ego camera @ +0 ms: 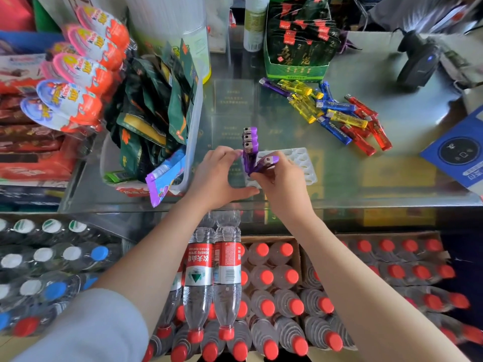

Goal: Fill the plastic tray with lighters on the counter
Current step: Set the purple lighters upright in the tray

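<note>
A glass counter (339,178) in a crowded shop carries the white plastic tray (300,158). Purple lighters (250,142) stand at its left end; loose lighters (339,113) lie beyond it. The right hand (282,178) grips a tilted purple lighter (265,163) over the tray; the left hand (222,173) steadies the tray, partly hiding it.

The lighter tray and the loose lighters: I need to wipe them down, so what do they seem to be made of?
The tray looks like thin moulded plastic, whitish and semi-clear, with glossy oval pockets. The loose lighters look like hard translucent plastic in yellow, blue, red and purple, since light passes through the bodies, and their tops look like shiny metal. The purple lighter in the right hand looks the same.
</note>
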{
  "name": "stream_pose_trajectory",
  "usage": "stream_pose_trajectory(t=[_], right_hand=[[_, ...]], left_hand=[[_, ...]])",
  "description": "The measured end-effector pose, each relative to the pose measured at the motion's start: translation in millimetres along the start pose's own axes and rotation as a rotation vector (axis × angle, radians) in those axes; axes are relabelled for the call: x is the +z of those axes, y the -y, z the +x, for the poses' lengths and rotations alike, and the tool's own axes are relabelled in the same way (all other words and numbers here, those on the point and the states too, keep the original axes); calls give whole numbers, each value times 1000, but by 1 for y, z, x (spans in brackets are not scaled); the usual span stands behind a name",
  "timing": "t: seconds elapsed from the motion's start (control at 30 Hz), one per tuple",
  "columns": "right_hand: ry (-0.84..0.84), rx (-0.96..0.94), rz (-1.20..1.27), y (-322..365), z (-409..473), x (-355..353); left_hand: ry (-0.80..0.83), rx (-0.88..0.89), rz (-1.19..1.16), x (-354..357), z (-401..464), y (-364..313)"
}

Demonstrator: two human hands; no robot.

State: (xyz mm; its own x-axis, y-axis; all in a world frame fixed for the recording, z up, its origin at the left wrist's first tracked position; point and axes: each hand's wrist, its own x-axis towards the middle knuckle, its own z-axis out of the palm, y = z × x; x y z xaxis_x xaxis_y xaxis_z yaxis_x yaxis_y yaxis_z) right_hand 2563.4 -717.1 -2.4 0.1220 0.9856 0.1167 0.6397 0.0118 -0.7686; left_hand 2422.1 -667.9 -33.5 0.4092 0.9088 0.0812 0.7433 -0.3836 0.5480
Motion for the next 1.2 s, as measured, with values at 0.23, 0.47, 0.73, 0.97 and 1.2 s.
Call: stream_pose_trajectory(t=[0.23, 0.47, 0.73, 0.97, 1.2], right_hand=[[165, -11, -270, 2, 16, 2], [44, 69, -170, 0, 7, 2], [186, -224, -406, -4, 20, -9], [18, -170, -264, -52, 68, -48], [60, -139, -619, -60, 161, -28]], left_hand=[[33, -35, -20, -2, -1, -4], [15, -33, 20, -1, 0, -4], [32, -68, 1, -7, 7, -13], [15, -78, 85, -7, 24, -10], [-89, -106, 97, 4, 32, -4]])
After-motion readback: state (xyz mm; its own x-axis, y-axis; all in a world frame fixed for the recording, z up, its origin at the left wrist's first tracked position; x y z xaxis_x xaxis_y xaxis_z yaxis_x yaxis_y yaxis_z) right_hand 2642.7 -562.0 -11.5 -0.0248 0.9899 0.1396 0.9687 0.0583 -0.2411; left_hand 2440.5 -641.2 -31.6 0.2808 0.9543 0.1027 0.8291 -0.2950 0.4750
